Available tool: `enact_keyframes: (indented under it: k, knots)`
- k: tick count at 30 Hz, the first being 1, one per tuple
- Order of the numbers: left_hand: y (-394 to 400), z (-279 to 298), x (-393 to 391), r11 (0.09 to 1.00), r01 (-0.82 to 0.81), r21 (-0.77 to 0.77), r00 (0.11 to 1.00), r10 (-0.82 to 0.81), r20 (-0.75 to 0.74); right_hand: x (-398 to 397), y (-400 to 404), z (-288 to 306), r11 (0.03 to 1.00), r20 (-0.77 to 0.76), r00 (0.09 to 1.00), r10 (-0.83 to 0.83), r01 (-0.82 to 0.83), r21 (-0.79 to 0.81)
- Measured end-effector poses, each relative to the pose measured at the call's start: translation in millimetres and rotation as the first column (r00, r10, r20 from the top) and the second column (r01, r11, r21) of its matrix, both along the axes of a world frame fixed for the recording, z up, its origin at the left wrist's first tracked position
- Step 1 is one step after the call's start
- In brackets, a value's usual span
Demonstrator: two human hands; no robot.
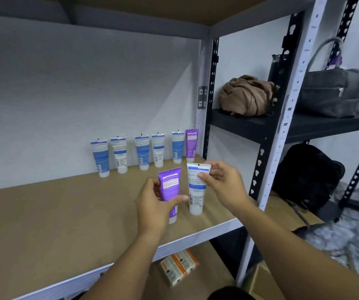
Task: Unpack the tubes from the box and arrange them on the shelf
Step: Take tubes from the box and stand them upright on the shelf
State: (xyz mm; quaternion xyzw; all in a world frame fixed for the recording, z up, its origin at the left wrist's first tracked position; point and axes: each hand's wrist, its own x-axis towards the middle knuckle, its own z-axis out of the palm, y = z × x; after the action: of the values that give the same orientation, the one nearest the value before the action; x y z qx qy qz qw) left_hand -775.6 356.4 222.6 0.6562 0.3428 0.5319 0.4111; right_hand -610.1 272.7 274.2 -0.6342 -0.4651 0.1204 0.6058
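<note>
My left hand [154, 204] grips a purple tube [170, 185] standing cap-down near the front of the brown shelf [55, 208]. My right hand [222, 182] pinches the top of a white-and-blue tube [196, 195] standing cap-down just right of it. Along the back wall stands a row of several tubes [140, 152], blue and white, cap-down, with one purple tube [191, 145] at its right end. A corner of a cardboard box [261, 280] shows at the bottom right.
A grey upright post [282, 131] bounds the shelf on the right. Beyond it, a black shelf holds a brown cloth bundle [248, 95] and a grey bag [330, 92]; a black backpack [308, 176] lies below. Orange-and-white packs [178, 265] lie on the lower shelf.
</note>
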Motion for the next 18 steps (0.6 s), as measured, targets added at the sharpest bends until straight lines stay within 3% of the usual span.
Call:
enact_keyframes:
  k: [4,10,18]
  knots:
    - [-1,-14,-10,0.999,0.04,0.009,0.995,-0.039,-0.097,-5,-6,-22,0.999,-0.062,0.998,0.018,-0.016,0.03]
    - [2,-23,-19,0.999,0.039,-0.016,0.986,-0.041,-0.16,-19,-5,-56,0.974,0.07,0.991,-0.112,0.123,-0.191]
    - [27,-25,9,1.0,-0.012,-0.017,0.987,0.009,-0.163,-5,21,-67,0.971,0.114,0.988,-0.105,0.126,-0.202]
